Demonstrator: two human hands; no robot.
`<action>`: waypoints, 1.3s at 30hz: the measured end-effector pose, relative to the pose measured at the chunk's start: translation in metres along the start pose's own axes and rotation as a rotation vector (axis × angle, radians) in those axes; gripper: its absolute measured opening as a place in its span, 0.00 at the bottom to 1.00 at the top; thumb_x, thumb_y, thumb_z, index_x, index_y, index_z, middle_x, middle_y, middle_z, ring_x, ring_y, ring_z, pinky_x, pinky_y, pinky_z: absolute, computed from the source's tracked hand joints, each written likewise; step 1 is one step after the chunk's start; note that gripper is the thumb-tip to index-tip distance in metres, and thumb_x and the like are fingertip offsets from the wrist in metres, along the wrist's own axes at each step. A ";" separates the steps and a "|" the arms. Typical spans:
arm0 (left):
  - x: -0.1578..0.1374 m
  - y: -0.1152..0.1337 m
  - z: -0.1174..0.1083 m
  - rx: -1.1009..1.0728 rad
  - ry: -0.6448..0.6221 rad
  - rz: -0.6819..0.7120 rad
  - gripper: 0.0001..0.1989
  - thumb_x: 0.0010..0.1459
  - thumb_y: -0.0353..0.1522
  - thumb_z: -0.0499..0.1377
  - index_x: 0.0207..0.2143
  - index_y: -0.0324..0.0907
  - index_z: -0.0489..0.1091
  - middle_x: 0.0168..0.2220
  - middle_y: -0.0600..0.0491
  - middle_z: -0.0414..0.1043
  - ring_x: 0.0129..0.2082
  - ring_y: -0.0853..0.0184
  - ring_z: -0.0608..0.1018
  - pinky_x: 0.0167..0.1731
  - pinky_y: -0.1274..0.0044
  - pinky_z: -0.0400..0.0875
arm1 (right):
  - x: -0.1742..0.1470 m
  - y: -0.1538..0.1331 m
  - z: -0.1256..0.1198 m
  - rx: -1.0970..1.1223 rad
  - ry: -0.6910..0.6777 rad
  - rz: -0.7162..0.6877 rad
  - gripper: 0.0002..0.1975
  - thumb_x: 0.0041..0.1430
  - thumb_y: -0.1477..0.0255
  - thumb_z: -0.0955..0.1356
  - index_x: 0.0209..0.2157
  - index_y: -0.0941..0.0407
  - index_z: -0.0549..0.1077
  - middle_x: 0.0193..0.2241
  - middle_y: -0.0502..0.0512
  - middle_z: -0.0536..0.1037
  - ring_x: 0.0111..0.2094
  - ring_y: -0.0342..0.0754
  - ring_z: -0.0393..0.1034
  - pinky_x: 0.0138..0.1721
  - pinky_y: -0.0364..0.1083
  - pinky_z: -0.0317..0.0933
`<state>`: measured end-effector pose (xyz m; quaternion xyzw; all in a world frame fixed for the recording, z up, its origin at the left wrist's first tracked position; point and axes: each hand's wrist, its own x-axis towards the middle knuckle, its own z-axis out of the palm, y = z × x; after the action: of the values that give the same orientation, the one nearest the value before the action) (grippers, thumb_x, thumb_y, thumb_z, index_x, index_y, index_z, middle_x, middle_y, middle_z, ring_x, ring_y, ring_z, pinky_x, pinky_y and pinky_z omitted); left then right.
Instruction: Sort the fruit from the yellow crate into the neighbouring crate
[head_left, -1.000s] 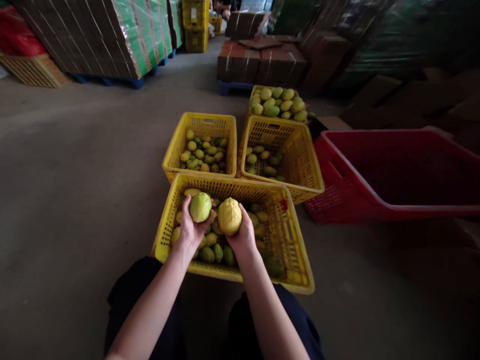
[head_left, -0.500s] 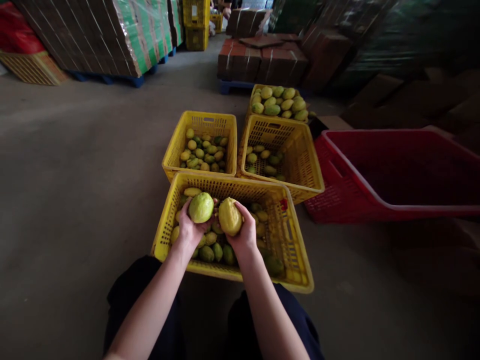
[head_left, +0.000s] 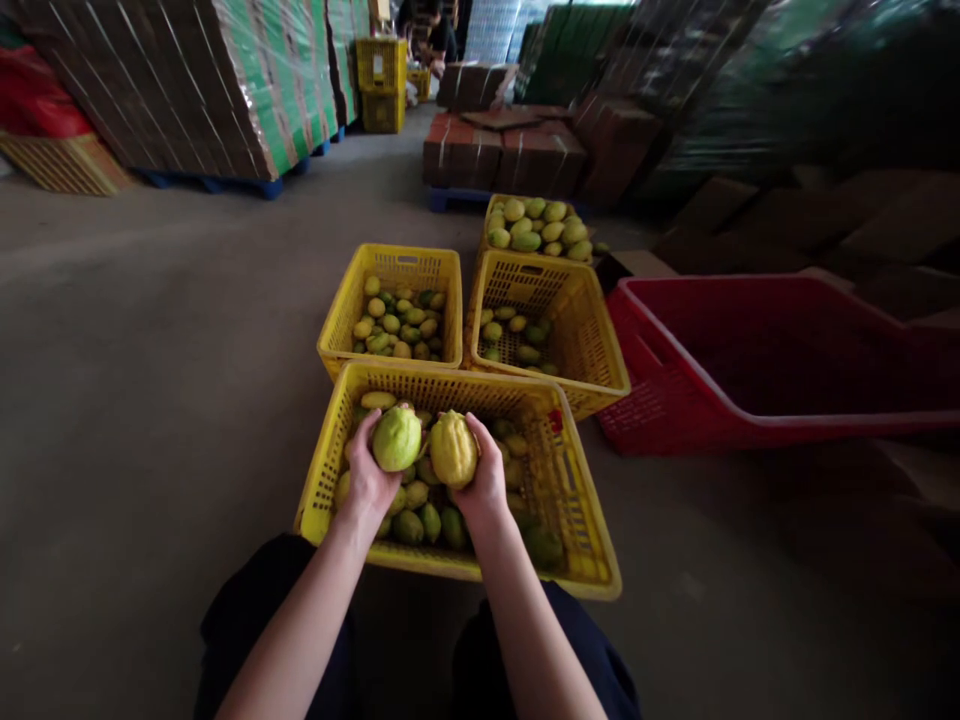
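Note:
My left hand (head_left: pixel 369 468) is wrapped around a green, bumpy, citron-like fruit (head_left: pixel 397 439). A yellow, ridged fruit (head_left: pixel 454 450) of the same kind is gripped in my right hand (head_left: pixel 484 470). Both fruits are held side by side, a small gap between them, above the nearest yellow crate (head_left: pixel 596 535). Inside that crate lie several green and yellow fruits (head_left: pixel 409 527), partly covered by my hands and forearms.
Beyond stand two yellow crates, the left (head_left: pixel 328 335) and the right (head_left: pixel 589 340), partly filled with similar fruit. Behind them is a heaped crate of fruit (head_left: pixel 527 240). A red bin (head_left: pixel 652 420) stands at right. Wrapped pallets (head_left: pixel 285 90) and cartons (head_left: pixel 540 160) line the back, where a person (head_left: pixel 442 40) is visible.
My view has tilted up and shifted slightly, so the crates appear lower and further left. Both fruits have turned a little in my hands, which still grip them.

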<state>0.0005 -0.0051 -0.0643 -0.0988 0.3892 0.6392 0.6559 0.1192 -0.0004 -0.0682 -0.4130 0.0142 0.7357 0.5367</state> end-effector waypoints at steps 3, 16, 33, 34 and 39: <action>0.001 -0.001 -0.001 -0.013 0.046 -0.007 0.09 0.61 0.31 0.58 0.42 0.40 0.75 0.32 0.50 0.80 0.28 0.64 0.82 0.30 0.75 0.81 | -0.005 -0.003 0.002 -0.020 0.013 0.006 0.09 0.60 0.71 0.66 0.30 0.59 0.77 0.22 0.52 0.80 0.18 0.45 0.73 0.25 0.44 0.73; 0.014 -0.017 -0.018 0.034 0.134 -0.089 0.15 0.65 0.31 0.52 0.51 0.44 0.72 0.38 0.50 0.78 0.36 0.63 0.83 0.35 0.73 0.81 | 0.009 0.004 -0.014 0.008 0.114 0.076 0.12 0.61 0.70 0.63 0.27 0.58 0.74 0.19 0.54 0.78 0.19 0.47 0.73 0.22 0.43 0.69; 0.001 -0.001 -0.007 -0.029 0.061 -0.229 0.22 0.66 0.35 0.47 0.56 0.38 0.70 0.32 0.42 0.79 0.27 0.59 0.83 0.19 0.75 0.78 | -0.003 -0.001 -0.003 0.018 0.137 0.148 0.18 0.65 0.65 0.61 0.26 0.58 0.74 0.18 0.55 0.78 0.17 0.46 0.72 0.23 0.46 0.72; 0.002 -0.001 -0.008 -0.037 0.063 -0.215 0.21 0.66 0.35 0.48 0.56 0.39 0.70 0.32 0.42 0.79 0.28 0.59 0.83 0.20 0.75 0.79 | -0.003 -0.001 -0.004 0.029 0.142 0.144 0.18 0.65 0.66 0.60 0.26 0.58 0.74 0.18 0.55 0.78 0.17 0.46 0.72 0.23 0.46 0.72; 0.014 -0.002 -0.018 -0.098 0.087 -0.196 0.17 0.67 0.35 0.49 0.53 0.43 0.71 0.33 0.45 0.79 0.31 0.57 0.84 0.23 0.72 0.81 | 0.005 0.003 -0.008 0.009 0.155 0.071 0.14 0.63 0.65 0.63 0.28 0.57 0.74 0.19 0.54 0.79 0.18 0.47 0.73 0.20 0.44 0.69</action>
<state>-0.0059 -0.0062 -0.0857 -0.1960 0.3740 0.5854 0.6921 0.1215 -0.0017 -0.0776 -0.4656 0.0737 0.7198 0.5096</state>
